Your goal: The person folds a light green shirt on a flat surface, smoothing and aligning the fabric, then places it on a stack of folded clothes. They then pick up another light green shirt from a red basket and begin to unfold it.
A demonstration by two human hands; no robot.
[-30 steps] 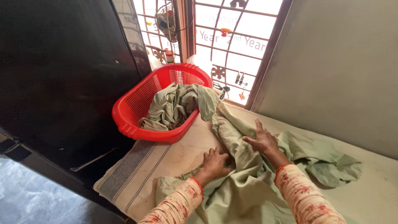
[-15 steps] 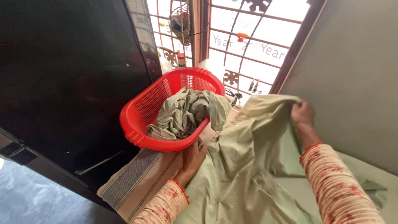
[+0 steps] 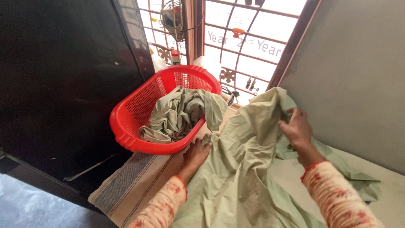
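Pale green cloth (image 3: 244,169), a big loose garment or sheet, lies spread over the bed in front of me, one end trailing up into the red plastic laundry basket (image 3: 135,114) at the bed's far left corner. From the head view, my right hand (image 3: 297,128) pinches a bunched fold of it and lifts that part off the surface, while my left hand (image 3: 196,154) lies flat, fingers loosely curled, pressing the cloth down just beside the basket's near rim. To do this well, I judge the lifted edge should be kept taut against the pinned part so creases shake out. A striped beige mat (image 3: 135,181) covers the bed's near left corner. A dark cabinet (image 3: 63,84) stands left of the bed; a grilled window (image 3: 236,46) is behind the basket, a plain grey wall (image 3: 358,76) to the right.
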